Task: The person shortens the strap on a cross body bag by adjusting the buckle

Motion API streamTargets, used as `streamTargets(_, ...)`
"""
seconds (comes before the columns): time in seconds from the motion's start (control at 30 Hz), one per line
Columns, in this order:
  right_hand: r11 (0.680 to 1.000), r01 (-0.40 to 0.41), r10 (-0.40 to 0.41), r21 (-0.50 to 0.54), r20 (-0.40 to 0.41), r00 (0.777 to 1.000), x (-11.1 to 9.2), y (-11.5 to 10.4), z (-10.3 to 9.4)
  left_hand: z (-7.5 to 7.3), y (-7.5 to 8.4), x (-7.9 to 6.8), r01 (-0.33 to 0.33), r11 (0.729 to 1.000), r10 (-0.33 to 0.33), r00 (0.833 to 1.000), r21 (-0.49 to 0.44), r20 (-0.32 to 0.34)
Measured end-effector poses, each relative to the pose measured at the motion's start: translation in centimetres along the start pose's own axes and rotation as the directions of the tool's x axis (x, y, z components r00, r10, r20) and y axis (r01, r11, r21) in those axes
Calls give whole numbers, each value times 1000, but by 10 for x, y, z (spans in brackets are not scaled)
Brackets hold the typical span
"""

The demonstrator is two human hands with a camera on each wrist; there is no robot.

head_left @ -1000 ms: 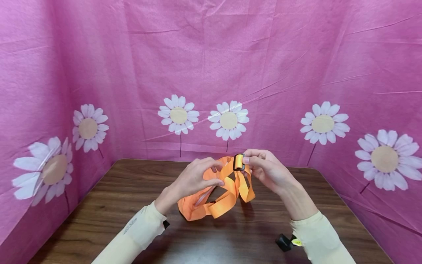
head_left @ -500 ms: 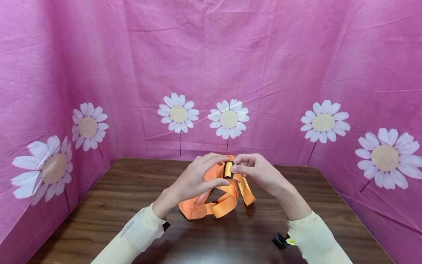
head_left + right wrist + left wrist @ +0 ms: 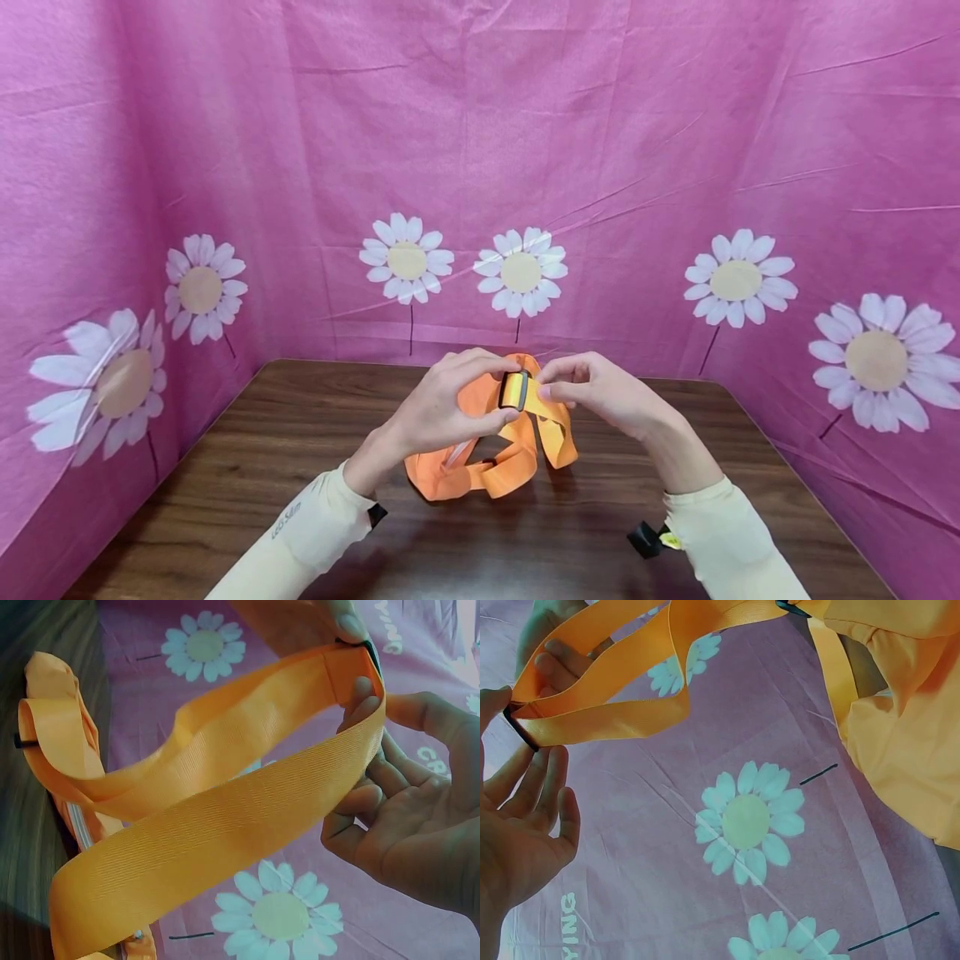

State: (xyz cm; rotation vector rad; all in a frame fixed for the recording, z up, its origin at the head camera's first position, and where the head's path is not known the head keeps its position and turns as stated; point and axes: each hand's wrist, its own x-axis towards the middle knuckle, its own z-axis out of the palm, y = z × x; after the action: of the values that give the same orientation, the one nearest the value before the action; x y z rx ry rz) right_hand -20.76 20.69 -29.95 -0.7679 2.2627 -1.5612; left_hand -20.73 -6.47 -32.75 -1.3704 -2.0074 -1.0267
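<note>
My left hand (image 3: 442, 408) pinches a black slider buckle (image 3: 523, 390) between thumb and fingertips, the thumb at its lower edge. Orange webbing runs through the buckle. Just right of it, my right hand (image 3: 600, 396) pinches the orange strap (image 3: 555, 442) between thumb and index finger. The right wrist view shows the strap (image 3: 210, 825) looping down and left from the right hand (image 3: 427, 802). Attached to the strap is an orange fabric bag (image 3: 431, 475) with a pale zip, low on the table. The left wrist view shows the bag (image 3: 907, 750) at right.
Both hands work above a dark wood-grain table (image 3: 300, 433). A pink cloth (image 3: 637, 125) with white daisies hangs behind it and along both sides. A small black device (image 3: 643, 540) sits by the right cuff.
The buckle has moved left from my right hand into my left hand's fingers. My right hand has let go of the buckle and now pinches the strap beside it.
</note>
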Motion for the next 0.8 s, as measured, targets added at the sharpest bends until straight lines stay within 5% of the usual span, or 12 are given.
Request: streamTargets(0.8, 997, 17, -18, 69, 12, 1000, 4, -2, 12, 0, 2, -1, 39, 999, -40, 996, 22, 82)
